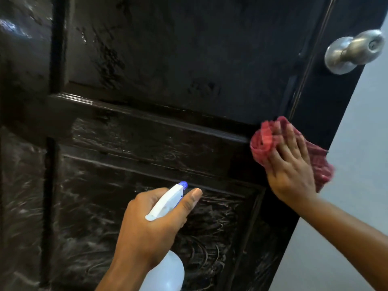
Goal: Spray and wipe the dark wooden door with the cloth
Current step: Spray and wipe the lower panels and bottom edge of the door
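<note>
The dark wooden door (168, 59) fills most of the view, with wet streaks and smears across its panels. My left hand (151, 225) grips a white spray bottle (165, 203) by the neck, its blue nozzle aimed at the lower panel. The bottle's clear body shows below my wrist. My right hand (291, 164) presses a crumpled red cloth (264, 137) flat against the door's right stile, beside the middle rail. Its fingers lie straight over the cloth.
A round silver doorknob (354, 50) sticks out at the upper right, above the cloth. A pale wall (361, 143) lies beyond the door's right edge. The lower carved panel (147, 206) carries whitish smear marks.
</note>
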